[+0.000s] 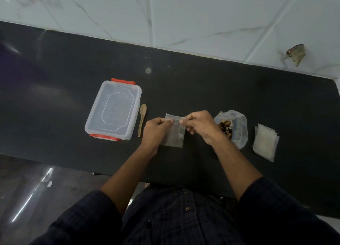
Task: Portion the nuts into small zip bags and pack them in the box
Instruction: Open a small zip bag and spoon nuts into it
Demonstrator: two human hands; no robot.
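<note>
Hands, left hand and right hand, are pinching the flimsy, slippery zip bag at its stiffer top strip, centre frame.

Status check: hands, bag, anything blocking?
Left hand and right hand pinch the small zip bag top. Bag looks empty. Box lidded. Nothing blocking.

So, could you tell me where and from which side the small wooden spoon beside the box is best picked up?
Pinch the spoon by its thin handle, the end nearest the person, coming from its right. It lies flat on the counter with the bowl pointing away, and the lidded box sits close on its left, so the right side is probably freer for the fingers.
</note>
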